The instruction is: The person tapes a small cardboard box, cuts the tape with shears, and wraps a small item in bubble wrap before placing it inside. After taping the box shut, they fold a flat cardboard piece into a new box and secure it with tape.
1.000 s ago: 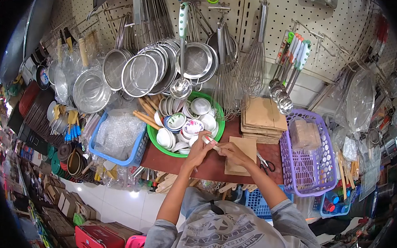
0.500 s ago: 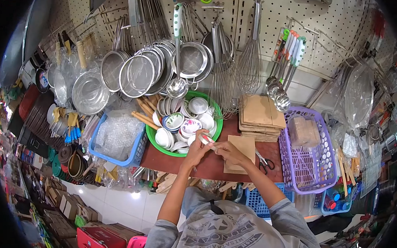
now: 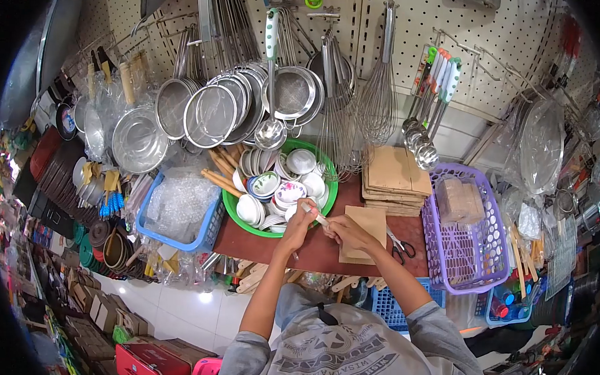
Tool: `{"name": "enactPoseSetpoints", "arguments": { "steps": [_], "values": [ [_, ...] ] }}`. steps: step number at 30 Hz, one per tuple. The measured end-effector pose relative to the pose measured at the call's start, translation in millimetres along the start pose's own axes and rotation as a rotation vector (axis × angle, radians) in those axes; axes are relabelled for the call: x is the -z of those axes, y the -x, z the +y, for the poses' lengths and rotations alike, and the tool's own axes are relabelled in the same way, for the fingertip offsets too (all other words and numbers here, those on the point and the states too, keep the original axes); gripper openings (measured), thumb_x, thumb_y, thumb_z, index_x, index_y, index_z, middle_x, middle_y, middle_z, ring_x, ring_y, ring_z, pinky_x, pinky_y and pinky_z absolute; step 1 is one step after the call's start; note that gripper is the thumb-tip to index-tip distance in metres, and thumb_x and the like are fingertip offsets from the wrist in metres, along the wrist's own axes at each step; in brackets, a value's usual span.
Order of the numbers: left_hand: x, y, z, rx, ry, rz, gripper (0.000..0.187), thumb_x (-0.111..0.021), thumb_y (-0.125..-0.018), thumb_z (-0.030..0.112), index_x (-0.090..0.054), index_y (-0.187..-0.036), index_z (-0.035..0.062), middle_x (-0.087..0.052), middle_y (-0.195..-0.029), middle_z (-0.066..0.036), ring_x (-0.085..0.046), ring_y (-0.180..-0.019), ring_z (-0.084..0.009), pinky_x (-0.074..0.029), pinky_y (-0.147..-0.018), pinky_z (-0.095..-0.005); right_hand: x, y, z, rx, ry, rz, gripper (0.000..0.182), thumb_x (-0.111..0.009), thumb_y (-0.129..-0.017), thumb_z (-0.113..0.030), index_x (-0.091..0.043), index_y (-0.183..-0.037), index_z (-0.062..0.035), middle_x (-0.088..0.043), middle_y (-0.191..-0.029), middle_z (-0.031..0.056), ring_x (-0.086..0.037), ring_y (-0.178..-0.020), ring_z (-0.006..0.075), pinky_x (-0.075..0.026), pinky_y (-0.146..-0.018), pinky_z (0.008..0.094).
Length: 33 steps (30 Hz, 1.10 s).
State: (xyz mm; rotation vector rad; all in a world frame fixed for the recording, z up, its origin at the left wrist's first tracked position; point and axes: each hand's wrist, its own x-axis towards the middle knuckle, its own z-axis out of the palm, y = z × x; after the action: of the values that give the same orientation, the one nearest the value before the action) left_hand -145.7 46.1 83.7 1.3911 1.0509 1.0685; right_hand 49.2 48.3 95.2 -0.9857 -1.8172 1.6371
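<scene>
Over the red-brown table point(image 3: 262, 250), in front of the green basin point(image 3: 227, 203), my left hand point(image 3: 299, 225) is closed around a small whitish thing that I cannot make out clearly. Just to its right my right hand point(image 3: 346, 231) has its fingers pinched at a pale strip point(image 3: 322, 219) that runs between both hands. Small white and patterned bowls point(image 3: 289, 192) fill the basin, with wooden handles point(image 3: 222, 183) at its left. A flat brown cardboard piece point(image 3: 364, 228) lies beside my right hand, and black-handled scissors point(image 3: 403, 248) lie right of it.
A blue basket point(image 3: 210, 226) with bubble wrap stands left of the basin. Stacked brown cardboard point(image 3: 396, 176) and a purple basket point(image 3: 471, 284) are at the right. Strainers point(image 3: 209, 115), a ladle point(image 3: 270, 133) and whisks point(image 3: 379, 102) hang above the table.
The item in my left hand has turned, so its red and white face no longer shows. The pale strip between my hands now shows more clearly. The view has shifted slightly.
</scene>
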Motion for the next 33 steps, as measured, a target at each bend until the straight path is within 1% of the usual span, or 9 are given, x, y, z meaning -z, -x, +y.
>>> {"name": "enactPoseSetpoints", "arguments": {
  "steps": [6, 18, 21, 23, 26, 27, 29, 32, 33],
  "values": [
    [1.6, -3.2, -8.3, 0.0, 0.036, 0.019, 0.037, -0.049, -0.098, 0.042, -0.043, -0.115, 0.0098, -0.05, -0.092, -0.004, -0.049, -0.085, -0.0155, -0.043, -0.077, -0.0306, -0.9, -2.7, -1.9, 0.022, -0.012, -0.013, 0.035, -0.041, -0.094, -0.032, -0.045, -0.071, -0.0066, -0.045, -0.066, -0.0026, -0.044, -0.059, 0.0097, -0.041, -0.054, 0.0269],
    [-1.5, -2.6, -4.1, -0.05, 0.047, 0.014, 0.03, -0.05, -0.1, 0.035, -0.045, -0.112, 0.0087, -0.05, -0.088, -0.003, -0.047, -0.077, -0.0128, -0.041, -0.071, -0.028, 0.1, -5.9, 7.7, 0.036, -0.12, -0.017, 0.041, -0.043, -0.099, -0.037, -0.045, -0.07, -0.0074, -0.043, -0.065, -0.003, -0.042, -0.059, 0.0088, -0.04, -0.054, 0.0269],
    [3.9, -5.5, -10.4, -0.023, -0.017, -0.054, 0.044, -0.044, -0.099, 0.051, -0.044, -0.116, 0.0113, -0.054, -0.102, -0.005, -0.049, -0.091, -0.0142, -0.042, -0.076, -0.0278, 0.5, -4.8, 3.8, 0.018, -0.136, -0.029, 0.038, -0.041, -0.098, -0.033, -0.044, -0.07, -0.0076, -0.043, -0.066, -0.0024, -0.043, -0.06, 0.009, -0.041, -0.055, 0.0266],
    [3.3, -6.5, -10.8, -0.024, -0.033, -0.044, 0.044, -0.042, -0.099, 0.052, -0.044, -0.115, 0.0109, -0.053, -0.1, -0.005, -0.049, -0.091, -0.0142, -0.042, -0.075, -0.0276, -0.2, -4.0, -1.4, -0.018, -0.129, -0.031, 0.03, -0.039, -0.093, -0.025, -0.043, -0.069, -0.0077, -0.043, -0.067, -0.0012, -0.044, -0.061, 0.0098, -0.042, -0.056, 0.0265],
    [0.6, -5.7, -9.3, -0.03, 0.013, 0.01, 0.037, -0.046, -0.1, 0.044, -0.047, -0.112, 0.0088, -0.052, -0.092, -0.003, -0.048, -0.082, -0.0124, -0.041, -0.071, -0.0271, 0.6, -0.6, -6.8, -0.018, -0.159, -0.041, 0.027, -0.042, -0.093, -0.022, -0.052, -0.076, -0.0045, -0.048, -0.069, -0.0007, -0.048, -0.062, 0.0093, -0.044, -0.057, 0.0262],
    [-0.1, -5.4, -9.4, -0.033, 0.04, 0.034, 0.033, -0.048, -0.101, 0.04, -0.049, -0.111, 0.008, -0.051, -0.089, -0.002, -0.047, -0.078, -0.0115, -0.041, -0.07, -0.0268, 2.0, 1.5, -12.0, -0.005, -0.114, -0.044, 0.023, -0.046, -0.094, -0.023, -0.055, -0.082, -0.0051, -0.051, -0.072, -0.0009, -0.049, -0.062, 0.0088, -0.045, -0.057, 0.0259],
    [3.2, -8.2, -16.1, -0.03, 0.074, 0.012, 0.037, -0.047, -0.101, 0.042, -0.051, -0.11, 0.0072, -0.052, -0.09, -0.002, -0.048, -0.079, -0.0112, -0.042, -0.07, -0.0268, 5.0, 6.9, -25.1, 0.019, -0.024, -0.05, 0.02, -0.054, -0.095, -0.025, -0.061, -0.095, -0.0064, -0.057, -0.076, -0.0012, -0.05, -0.062, 0.0079, -0.046, -0.058, 0.0253],
    [3.2, -8.5, -17.4, -0.019, 0.073, 0.026, 0.041, -0.047, -0.1, 0.046, -0.053, -0.109, 0.0059, -0.054, -0.092, -0.002, -0.049, -0.079, -0.0111, -0.043, -0.069, -0.0269, 3.7, 13.8, -35.1, 0.346, 0.319, 0.215, 0.018, -0.064, -0.088, -0.018, -0.064, -0.103, -0.0085, -0.063, -0.082, 0.0005, -0.055, -0.063, 0.0096, -0.049, -0.059, 0.025],
    [2.2, -7.4, -13.8, -0.014, 0.064, 0.038, 0.042, -0.046, -0.1, 0.047, -0.053, -0.108, 0.0054, -0.054, -0.093, -0.002, -0.049, -0.08, -0.011, -0.043, -0.069, -0.027, 3.5, 17.2, -40.2, 0.378, 0.377, 0.269, 0.019, -0.066, -0.086, -0.019, -0.065, -0.103, -0.009, -0.064, -0.083, 0.001, -0.058, -0.065, 0.0111, -0.049, -0.059, 0.0256]
  ]
}}
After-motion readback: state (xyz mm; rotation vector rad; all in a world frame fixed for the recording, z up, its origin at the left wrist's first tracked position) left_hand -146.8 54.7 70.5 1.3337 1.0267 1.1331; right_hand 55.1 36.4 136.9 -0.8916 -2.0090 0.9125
